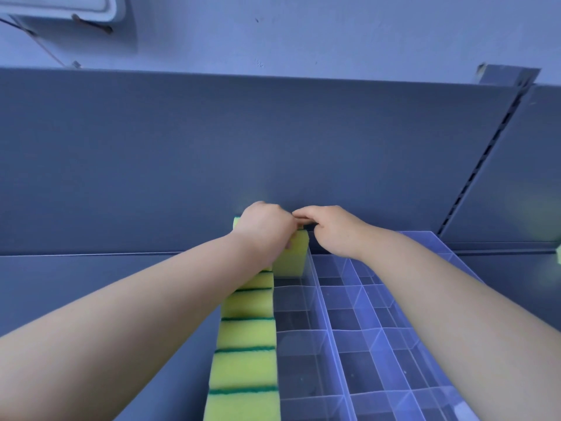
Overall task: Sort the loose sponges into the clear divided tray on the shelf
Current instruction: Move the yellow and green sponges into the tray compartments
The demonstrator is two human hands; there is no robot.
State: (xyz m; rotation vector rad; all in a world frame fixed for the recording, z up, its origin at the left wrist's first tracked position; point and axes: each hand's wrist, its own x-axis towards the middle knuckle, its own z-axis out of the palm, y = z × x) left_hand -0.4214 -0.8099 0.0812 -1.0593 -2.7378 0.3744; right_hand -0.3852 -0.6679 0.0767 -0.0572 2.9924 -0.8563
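A clear divided tray [343, 357] lies on the blue-grey shelf and runs toward the back panel. Its left column holds a row of several yellow sponges with green scrub edges [244, 338]. At the far end of the tray my left hand [267, 229] grips a yellow sponge [290, 256] that stands in the second column against the back. My right hand [334, 230] hovers just right of it with curled fingers touching the left hand's fingertips; what it holds, if anything, is hidden. The other compartments hold no sponges.
The shelf's back panel [273, 153] rises right behind the hands. A slotted upright [482, 159] stands at the right. A yellow-green object [558, 253] peeks in at the right edge. Bare shelf surface [91, 281] lies left of the tray.
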